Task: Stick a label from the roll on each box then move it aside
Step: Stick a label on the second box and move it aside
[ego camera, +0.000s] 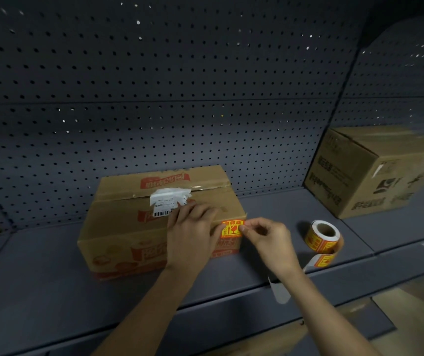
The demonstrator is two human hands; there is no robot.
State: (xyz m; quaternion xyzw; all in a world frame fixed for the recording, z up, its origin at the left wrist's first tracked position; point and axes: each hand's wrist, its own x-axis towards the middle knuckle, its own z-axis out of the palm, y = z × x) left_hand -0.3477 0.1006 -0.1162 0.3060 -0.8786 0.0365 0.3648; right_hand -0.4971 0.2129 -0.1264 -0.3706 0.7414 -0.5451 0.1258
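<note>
The box (128,237) stood on the shelf (51,291), a crumpled white slip (167,201) on its taped top. The left hand (190,237) lay flat over the box's near top edge, fingers extended, gripping nothing. The right hand (269,240) pinched the right edge of the orange label (231,229), which lay against the box's front face at its upper right corner. The roll (323,236) stood on the shelf just right of the hands, and a second box (370,173) sat farther right.

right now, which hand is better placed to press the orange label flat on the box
Probably the left hand: it lies flat on the cardboard box, fingers beside the orange label, while the right hand is busy pinching its edge.
</note>
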